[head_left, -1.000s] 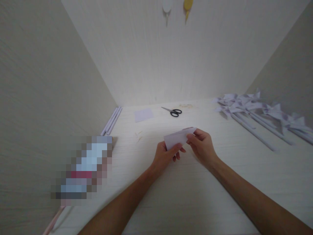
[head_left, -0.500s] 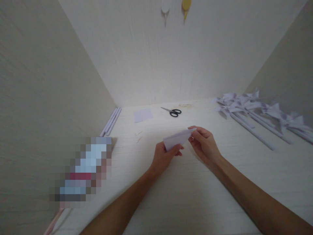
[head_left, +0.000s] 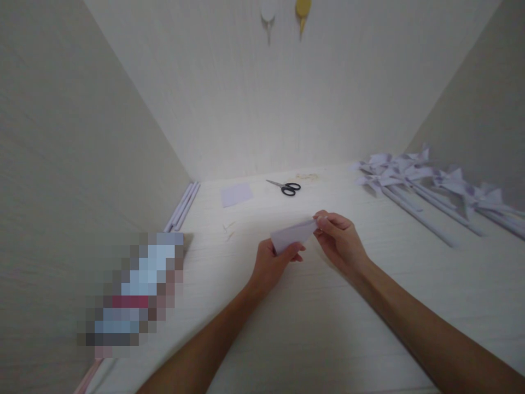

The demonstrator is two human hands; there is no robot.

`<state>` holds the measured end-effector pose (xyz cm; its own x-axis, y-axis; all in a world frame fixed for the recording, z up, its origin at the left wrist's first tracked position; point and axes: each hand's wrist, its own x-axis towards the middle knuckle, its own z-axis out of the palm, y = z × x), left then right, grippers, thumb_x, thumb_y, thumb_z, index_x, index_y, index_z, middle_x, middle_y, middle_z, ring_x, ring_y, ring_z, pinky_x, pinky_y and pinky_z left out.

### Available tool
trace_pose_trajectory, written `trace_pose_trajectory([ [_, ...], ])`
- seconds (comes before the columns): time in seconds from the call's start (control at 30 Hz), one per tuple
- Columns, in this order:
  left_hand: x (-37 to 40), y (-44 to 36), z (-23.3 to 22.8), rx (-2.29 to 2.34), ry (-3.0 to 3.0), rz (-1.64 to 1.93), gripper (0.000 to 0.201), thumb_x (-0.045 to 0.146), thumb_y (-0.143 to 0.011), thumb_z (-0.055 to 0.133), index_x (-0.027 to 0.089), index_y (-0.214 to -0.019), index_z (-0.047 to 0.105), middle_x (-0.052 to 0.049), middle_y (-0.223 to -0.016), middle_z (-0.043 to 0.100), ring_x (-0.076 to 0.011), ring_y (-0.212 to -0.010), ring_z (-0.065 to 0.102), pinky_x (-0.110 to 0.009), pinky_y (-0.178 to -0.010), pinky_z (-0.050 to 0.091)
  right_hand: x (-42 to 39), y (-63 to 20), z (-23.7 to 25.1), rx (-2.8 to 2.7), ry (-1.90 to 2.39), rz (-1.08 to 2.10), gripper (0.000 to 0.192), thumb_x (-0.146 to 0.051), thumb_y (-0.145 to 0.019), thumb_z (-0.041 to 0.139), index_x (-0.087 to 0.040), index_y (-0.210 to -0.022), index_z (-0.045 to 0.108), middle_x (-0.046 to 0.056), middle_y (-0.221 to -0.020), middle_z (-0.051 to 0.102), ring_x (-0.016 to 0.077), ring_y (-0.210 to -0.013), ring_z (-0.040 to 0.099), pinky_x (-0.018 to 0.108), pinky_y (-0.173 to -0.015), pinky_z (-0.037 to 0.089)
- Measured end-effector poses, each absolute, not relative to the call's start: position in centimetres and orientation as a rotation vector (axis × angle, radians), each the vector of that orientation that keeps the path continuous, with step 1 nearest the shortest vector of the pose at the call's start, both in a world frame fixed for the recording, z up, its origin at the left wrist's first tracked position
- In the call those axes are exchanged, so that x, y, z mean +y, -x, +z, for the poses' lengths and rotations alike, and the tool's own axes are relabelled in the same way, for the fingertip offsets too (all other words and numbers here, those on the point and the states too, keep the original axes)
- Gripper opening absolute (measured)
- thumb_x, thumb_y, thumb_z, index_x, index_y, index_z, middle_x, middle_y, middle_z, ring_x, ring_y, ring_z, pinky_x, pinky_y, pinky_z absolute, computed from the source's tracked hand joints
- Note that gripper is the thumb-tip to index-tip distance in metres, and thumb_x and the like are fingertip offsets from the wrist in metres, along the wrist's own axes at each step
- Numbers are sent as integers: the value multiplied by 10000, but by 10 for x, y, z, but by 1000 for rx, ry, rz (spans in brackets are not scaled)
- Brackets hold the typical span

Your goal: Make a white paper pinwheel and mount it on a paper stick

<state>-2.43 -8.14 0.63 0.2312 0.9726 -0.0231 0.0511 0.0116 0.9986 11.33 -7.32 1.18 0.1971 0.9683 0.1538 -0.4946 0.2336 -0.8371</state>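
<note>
A folded piece of pale lilac paper (head_left: 289,236) is held up above the white table between my two hands. My left hand (head_left: 275,260) grips its lower left part, thumb across the front face. At the narrow right end, my right hand (head_left: 338,232) pinches the paper between thumb and fingers. Beyond my hands lies a pair of black-handled scissors (head_left: 288,189), its blades pointing left. To the left of the scissors a flat lilac sheet of paper (head_left: 237,195) rests on the table.
Several paper pinwheels (head_left: 394,175) on rolled paper sticks lie at the right. Several paper tubes (head_left: 182,207) rest against the left wall, near a pixelated object (head_left: 139,290) with a pink cable (head_left: 88,377). Small tan strands (head_left: 230,231) lie on the table (head_left: 311,328). Two hooks (head_left: 302,11) hang on the back wall.
The view has shifted slightly. My right fingers have closed further over the narrow right end of the folded paper, whose front face is tilted a little differently. My left hand keeps its grip.
</note>
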Motion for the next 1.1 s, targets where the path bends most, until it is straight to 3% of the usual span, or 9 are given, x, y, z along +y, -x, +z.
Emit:
trace_pose_trajectory([
  [0.57, -81, 25, 7, 1048, -1342, 940, 230, 328, -665, 585, 109, -619, 637, -22, -504, 597, -82, -443, 514, -201, -494, 432, -74, -115, 13, -757, 628, 1231, 181, -167, -575, 666, -174, -424, 567, -33, -546, 439, 59, -533, 400, 198, -475, 308],
  [0.77, -81, 25, 9, 1036, -1311, 897, 254, 347, -655, 591, 106, -578, 624, -12, -438, 554, -73, -396, 474, -197, -448, 403, -72, -116, 12, -747, 735, 1203, 181, -266, -624, 654, -153, -490, 611, -15, -517, 462, 59, -492, 368, 200, -444, 282],
  [0.93, -78, 27, 5, 1024, -1265, 916, 279, 373, -671, 575, 106, -603, 620, -6, -437, 546, -72, -391, 472, -196, -441, 390, -68, -118, 7, -738, 758, 1263, 345, -469, -693, 551, -159, -566, 633, 15, -553, 527, 78, -493, 411, 215, -447, 304],
  [1.1, -75, 29, 1, 988, -1236, 917, 303, 395, -683, 559, 105, -626, 623, -12, -450, 552, -76, -400, 476, -202, -447, 390, -66, -120, 4, -874, 830, 1210, 202, -369, -631, 643, -172, -599, 618, -12, -560, 528, 67, -478, 399, 208, -441, 284],
])
